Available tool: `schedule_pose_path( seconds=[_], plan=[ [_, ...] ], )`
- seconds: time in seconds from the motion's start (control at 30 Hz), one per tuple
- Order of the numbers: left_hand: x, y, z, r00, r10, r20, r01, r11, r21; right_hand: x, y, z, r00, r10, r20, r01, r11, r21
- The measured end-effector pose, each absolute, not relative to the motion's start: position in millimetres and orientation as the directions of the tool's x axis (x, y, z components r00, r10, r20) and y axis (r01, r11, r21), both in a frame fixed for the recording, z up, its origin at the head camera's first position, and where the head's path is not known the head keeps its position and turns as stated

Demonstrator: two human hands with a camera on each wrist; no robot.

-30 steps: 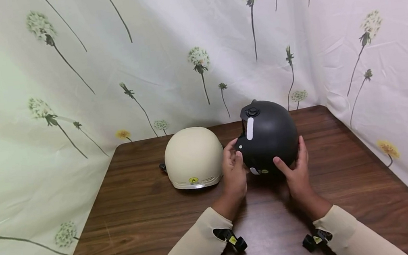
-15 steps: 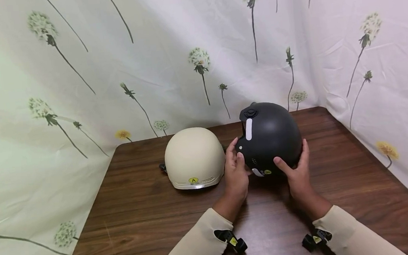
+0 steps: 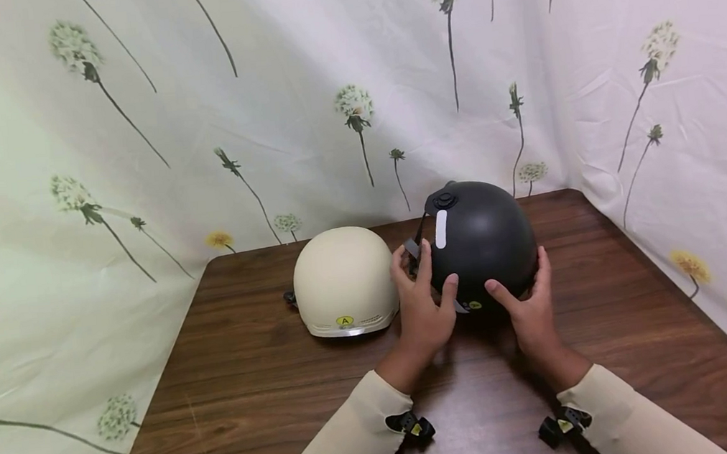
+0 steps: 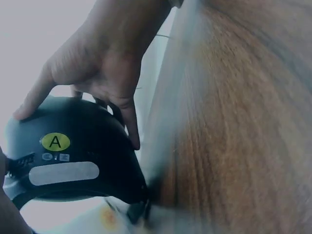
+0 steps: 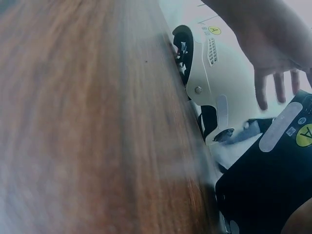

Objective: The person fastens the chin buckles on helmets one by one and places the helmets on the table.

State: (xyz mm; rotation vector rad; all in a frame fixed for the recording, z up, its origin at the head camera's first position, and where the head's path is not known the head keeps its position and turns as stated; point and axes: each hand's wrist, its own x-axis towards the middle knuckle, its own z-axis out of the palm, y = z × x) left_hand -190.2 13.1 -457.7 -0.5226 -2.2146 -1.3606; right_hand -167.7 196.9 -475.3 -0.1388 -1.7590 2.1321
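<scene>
A matte black helmet sits at the right of the table, its open front turned left. My right hand grips its lower right side, thumb on the shell and fingers round the far side. In the left wrist view that hand spans the helmet above a yellow "A" sticker. My left hand is at the helmet's front edge with fingers extended. Beside these fingers a grey strap piece shows. The right wrist view has the left hand's straight fingers near the helmet's edge.
A cream helmet stands close on the left of the black one, its own strap end showing at its left side. Brown wood-grain table lies underneath. A white cloth with printed flowers hangs behind and at both sides.
My left hand has let go of the helmet's front lower edge and shifted, fingers now more extended. The grey strap piece has come into view. The black helmet has turned slightly; the right hand keeps its grip.
</scene>
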Motion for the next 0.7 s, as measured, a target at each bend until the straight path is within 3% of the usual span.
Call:
schedule_pose_path(
  seconds=[0.2, 0.47, 0.7],
  plan=[
    [-189.8, 10.9, -451.9, -0.791, 0.107, 0.603, 0.549, 0.559, 0.621, -167.6, 196.0, -474.4, -0.925, 0.352, 0.145, -0.205, -0.141, -0.968],
    [-191.1, 9.1, -449.6, -0.766, 0.168, 0.621, 0.59, 0.566, 0.575, -166.7, 197.3, -473.9, -0.93, 0.34, 0.138, -0.185, -0.109, -0.977],
    [-190.2, 12.5, -450.9, -0.692, 0.196, 0.695, 0.623, 0.648, 0.438, -167.0, 200.1, -471.9, -0.946, 0.307, 0.105, -0.146, -0.113, -0.983]
  ],
)
